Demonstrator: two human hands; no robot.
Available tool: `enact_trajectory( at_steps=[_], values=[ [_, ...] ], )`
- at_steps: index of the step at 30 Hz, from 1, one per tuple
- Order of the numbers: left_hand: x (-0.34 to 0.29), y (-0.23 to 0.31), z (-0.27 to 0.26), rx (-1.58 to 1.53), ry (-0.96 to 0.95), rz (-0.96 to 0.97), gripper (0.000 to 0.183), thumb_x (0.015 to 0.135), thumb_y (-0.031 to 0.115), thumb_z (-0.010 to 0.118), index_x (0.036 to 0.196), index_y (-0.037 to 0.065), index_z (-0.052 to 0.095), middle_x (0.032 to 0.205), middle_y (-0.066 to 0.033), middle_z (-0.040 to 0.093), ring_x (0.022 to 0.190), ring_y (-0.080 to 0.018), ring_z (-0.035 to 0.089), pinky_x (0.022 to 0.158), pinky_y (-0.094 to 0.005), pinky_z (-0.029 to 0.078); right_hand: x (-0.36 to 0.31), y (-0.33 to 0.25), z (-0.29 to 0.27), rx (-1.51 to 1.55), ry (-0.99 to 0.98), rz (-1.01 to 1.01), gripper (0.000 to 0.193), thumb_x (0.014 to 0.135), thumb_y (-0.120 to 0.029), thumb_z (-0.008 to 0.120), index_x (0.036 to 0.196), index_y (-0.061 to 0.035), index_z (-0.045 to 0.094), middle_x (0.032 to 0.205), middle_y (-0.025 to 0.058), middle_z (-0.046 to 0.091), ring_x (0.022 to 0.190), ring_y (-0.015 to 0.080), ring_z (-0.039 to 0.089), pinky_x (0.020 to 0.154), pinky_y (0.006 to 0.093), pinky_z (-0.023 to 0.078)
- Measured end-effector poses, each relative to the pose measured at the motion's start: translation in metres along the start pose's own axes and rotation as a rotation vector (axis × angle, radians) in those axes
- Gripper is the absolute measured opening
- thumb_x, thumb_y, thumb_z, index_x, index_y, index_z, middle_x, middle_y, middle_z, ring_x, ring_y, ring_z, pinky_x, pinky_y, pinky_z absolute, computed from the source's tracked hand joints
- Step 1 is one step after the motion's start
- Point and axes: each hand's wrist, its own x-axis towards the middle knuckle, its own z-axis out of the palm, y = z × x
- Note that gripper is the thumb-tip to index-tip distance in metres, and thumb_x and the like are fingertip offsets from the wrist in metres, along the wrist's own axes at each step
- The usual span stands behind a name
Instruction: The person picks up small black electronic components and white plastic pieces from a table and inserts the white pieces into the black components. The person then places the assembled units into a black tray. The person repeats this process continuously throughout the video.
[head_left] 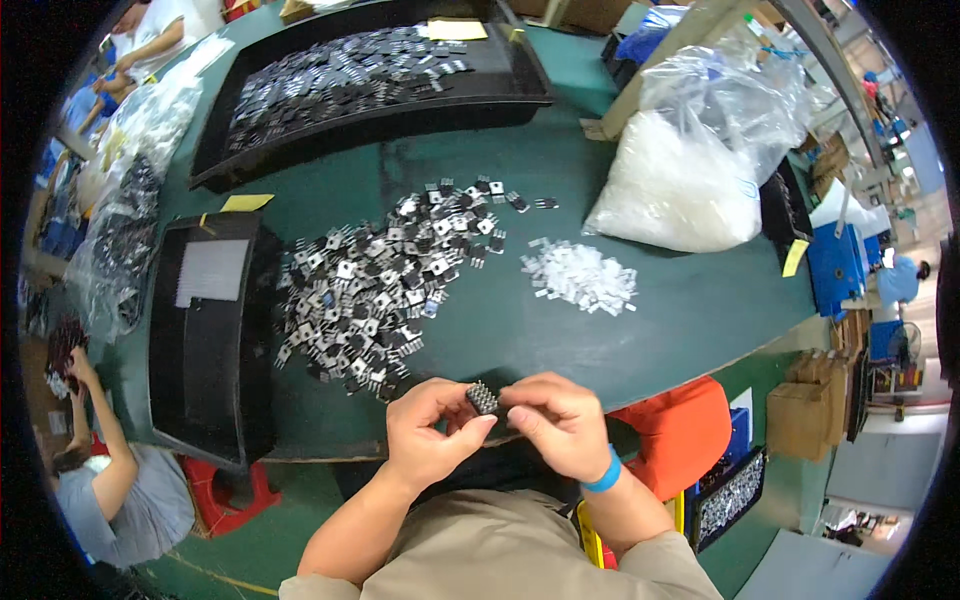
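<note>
My left hand [437,425] is closed, its thumb and fingers pinching a small stack of black transistors [481,399] with rows of metal pins facing up. Close by on the right is my right hand [560,420], a blue band round its wrist. Its thumb and fingertips are drawn together near the stack, and whatever lies between them is too small to make out. Beyond the left hand spreads a loose heap of transistors [375,290], black with silver metal tabs and leads. A smaller pile of white, flat plastic pieces [580,276] sits on the green table [500,335] to its right.
A black tray [212,375] holding a white slab stands at the left. The large black bin [370,125] at the back contains many dark parts. On the right sits a clear bag of white pieces [675,185]. An orange stool [685,430] and a co-worker [130,500] flank me.
</note>
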Motion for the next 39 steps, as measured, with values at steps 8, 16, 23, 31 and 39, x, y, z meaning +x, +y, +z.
enact_trajectory(
  at_steps=[8,16,23,31,39],
  values=[
    [0.008,-0.01,0.01,0.044,-0.048,-0.066,0.026,0.078,-0.001,0.08,0.101,-0.002,0.069,0.082,-0.0037,0.065,0.065,-0.0058,0.058,0.055,-0.0208,0.047,0.047,0.047,-0.068,-0.671,0.397,0.024,0.012,0.084,-0.006,0.073,0.094,-0.0025,0.068,0.089,0.0152,0.064,0.08,0.0336,0.064,0.071,0.0406,0.052],
    [0.008,-0.014,0.002,0.089,-0.106,-0.048,0.026,0.08,-0.002,0.078,0.104,-0.001,0.067,0.086,-0.0031,0.066,0.068,-0.0049,0.058,0.058,-0.0199,0.045,0.06,0.054,-0.068,-0.777,0.378,-0.1,0.011,0.087,-0.002,0.07,0.098,0.0009,0.066,0.086,0.0112,0.064,0.074,0.024,0.063,0.067,0.0324,0.05],
    [0.01,-0.011,0.0,0.14,-0.139,0.006,0.029,0.079,0.001,0.079,0.105,-0.001,0.069,0.086,-0.0045,0.066,0.067,-0.0059,0.059,0.056,-0.0208,0.047,0.03,0.038,-0.05,0.276,0.281,0.153,0.008,0.101,-0.008,0.058,0.103,0.0,0.06,0.088,0.0065,0.063,0.073,0.0144,0.06,0.064,0.0253,0.048],
    [0.014,-0.007,-0.002,0.187,-0.187,0.048,0.03,0.075,0.005,0.082,0.103,0.001,0.07,0.083,-0.0051,0.067,0.063,-0.0085,0.06,0.053,-0.0223,0.047,0.022,0.017,-0.027,0.455,0.025,-0.05,0.007,0.099,0.001,0.056,0.105,0.0014,0.06,0.1,0.0138,0.066,0.078,0.0158,0.064,0.068,0.0285,0.054],
    [0.014,-0.009,-0.003,0.18,-0.195,0.087,0.033,0.072,0.008,0.084,0.102,0.003,0.072,0.078,-0.0043,0.067,0.06,-0.0096,0.059,0.051,-0.0233,0.046,0.024,0.009,-0.01,0.359,0.005,0.117,0.009,0.096,0.004,0.059,0.104,0.0021,0.063,0.103,0.0113,0.068,0.078,0.0122,0.064,0.072,0.0261,0.055]
  ],
)
